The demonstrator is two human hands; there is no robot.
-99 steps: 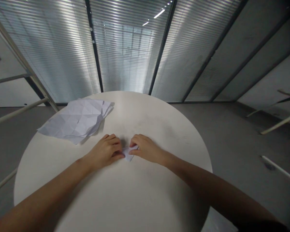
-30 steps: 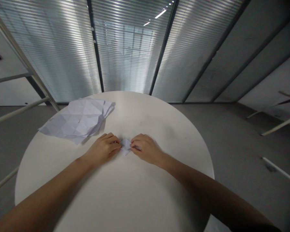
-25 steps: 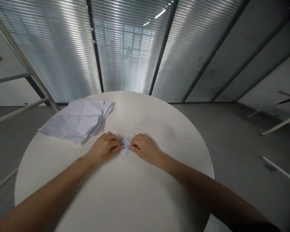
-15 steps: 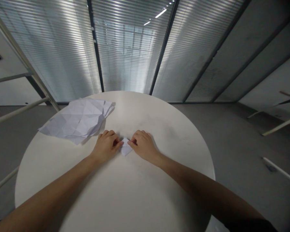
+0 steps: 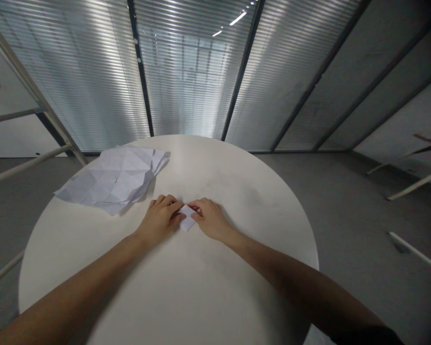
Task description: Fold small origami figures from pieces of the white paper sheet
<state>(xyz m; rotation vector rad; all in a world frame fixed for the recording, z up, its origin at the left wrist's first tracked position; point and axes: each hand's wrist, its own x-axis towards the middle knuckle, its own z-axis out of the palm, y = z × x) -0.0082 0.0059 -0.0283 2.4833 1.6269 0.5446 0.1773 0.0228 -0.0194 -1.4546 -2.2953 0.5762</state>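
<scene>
A small folded piece of white paper (image 5: pixel 187 220) lies on the round white table, one corner pointing toward me. My left hand (image 5: pixel 162 213) grips its left edge between thumb and fingers. On the right edge, my right hand (image 5: pixel 209 216) pinches the same paper, its index finger near the far corner. Both hands rest close to the tabletop. The paper's outer corners are partly hidden under my fingers.
Creased white sheets (image 5: pixel 118 175) lie in a loose pile at the table's far left. The round table (image 5: pixel 187 297) fills the middle. A white metal frame (image 5: pixel 50 115) stands at left, blinds (image 5: pixel 187 81) behind, and chair legs (image 5: pixel 416 184) at right.
My fingers have shifted slightly on the folded paper; the right index finger now reaches toward its far corner. The creased sheets stay where they were.
</scene>
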